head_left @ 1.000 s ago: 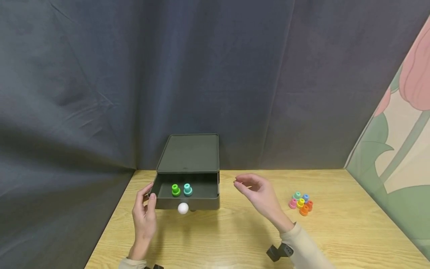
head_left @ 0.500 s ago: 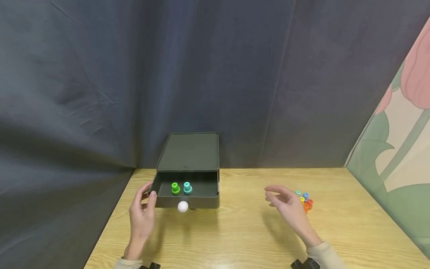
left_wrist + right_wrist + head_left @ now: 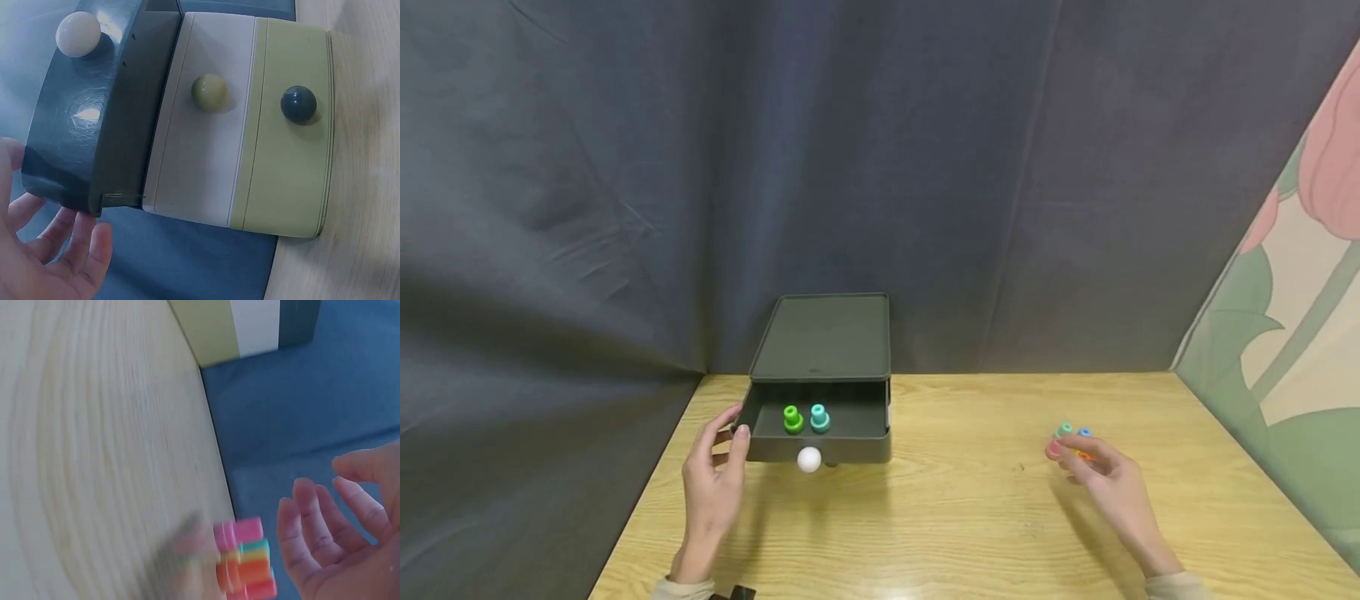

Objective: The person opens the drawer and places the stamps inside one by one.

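My left hand holds the left side of the pulled-out dark green top drawer, thumb near its front corner. Inside the drawer stand a green stepped peg and a turquoise stepped peg. A white knob sits on the drawer front. Over at the right, my right hand hovers beside a small cluster of similar pegs, fingers loosely bent and nothing between them. The pink peg and the orange peg show in the right wrist view; in the head view the hand partly hides the cluster.
Below the open drawer, the cabinet has a white drawer and a light green drawer, both pushed in. The wooden table spans the space between cabinet and pegs. A dark curtain stands behind; a flowered panel borders the right.
My right hand has moved right, away from the cabinet, and lowered to the peg cluster. The left hand stays at the drawer, and the two pegs inside it have not moved.
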`<state>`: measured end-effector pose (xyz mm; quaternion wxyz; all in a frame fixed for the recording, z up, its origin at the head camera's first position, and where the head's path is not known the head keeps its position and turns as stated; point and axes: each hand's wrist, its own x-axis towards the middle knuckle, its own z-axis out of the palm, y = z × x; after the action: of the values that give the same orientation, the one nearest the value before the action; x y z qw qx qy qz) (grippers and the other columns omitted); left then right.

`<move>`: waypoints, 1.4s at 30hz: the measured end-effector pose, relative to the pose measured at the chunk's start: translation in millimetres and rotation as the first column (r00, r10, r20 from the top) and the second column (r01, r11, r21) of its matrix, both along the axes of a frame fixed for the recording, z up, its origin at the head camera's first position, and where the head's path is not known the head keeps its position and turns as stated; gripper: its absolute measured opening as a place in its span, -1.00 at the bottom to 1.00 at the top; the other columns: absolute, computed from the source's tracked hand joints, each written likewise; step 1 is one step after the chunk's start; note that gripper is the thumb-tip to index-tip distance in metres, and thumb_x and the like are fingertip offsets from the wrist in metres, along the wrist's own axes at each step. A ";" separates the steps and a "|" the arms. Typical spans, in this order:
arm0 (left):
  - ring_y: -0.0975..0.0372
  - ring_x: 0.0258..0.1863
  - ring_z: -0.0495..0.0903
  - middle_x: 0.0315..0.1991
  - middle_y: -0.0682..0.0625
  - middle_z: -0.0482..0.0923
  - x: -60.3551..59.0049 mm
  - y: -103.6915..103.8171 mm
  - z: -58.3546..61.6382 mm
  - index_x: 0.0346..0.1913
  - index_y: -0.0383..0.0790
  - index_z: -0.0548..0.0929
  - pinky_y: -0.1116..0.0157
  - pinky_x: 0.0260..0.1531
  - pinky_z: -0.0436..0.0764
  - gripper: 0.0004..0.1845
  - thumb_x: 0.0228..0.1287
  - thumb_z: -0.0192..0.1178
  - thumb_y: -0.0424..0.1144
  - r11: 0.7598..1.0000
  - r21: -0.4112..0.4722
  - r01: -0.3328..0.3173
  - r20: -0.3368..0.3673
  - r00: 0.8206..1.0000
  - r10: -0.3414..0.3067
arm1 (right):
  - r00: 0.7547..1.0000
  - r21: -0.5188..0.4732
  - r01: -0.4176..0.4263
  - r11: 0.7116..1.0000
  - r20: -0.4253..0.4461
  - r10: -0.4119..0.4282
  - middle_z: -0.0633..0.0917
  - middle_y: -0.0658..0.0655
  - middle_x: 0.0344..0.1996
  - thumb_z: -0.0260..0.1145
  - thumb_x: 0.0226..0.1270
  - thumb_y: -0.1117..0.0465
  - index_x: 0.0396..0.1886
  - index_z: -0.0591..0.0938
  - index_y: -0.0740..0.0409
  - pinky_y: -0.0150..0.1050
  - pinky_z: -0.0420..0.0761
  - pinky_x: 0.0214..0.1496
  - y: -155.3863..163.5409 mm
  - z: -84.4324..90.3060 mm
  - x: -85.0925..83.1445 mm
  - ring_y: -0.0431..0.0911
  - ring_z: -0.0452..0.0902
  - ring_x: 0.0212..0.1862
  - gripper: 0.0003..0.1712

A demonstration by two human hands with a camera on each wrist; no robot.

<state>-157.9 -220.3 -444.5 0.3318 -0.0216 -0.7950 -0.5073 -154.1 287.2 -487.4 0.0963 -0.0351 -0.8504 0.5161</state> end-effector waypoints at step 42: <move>0.24 -0.29 0.67 -0.16 0.01 0.75 24.1 41.9 -3.6 -0.07 -0.13 0.84 0.47 -0.19 0.62 -0.63 -0.03 0.58 -0.33 0.937 -0.348 -0.018 -0.375 0.919 -0.121 | 0.992 -0.041 0.097 0.994 0.085 -0.093 0.60 -0.64 -0.21 0.37 0.58 0.00 0.36 0.55 0.46 -0.34 0.77 -0.17 52.3 -16.6 0.6 -0.33 0.77 -0.23 -0.34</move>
<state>-133.8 -178.4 -448.1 0.4610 -0.2013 -0.7883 -0.3544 -153.5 339.5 -504.0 0.0844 -0.0991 -0.8392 0.5279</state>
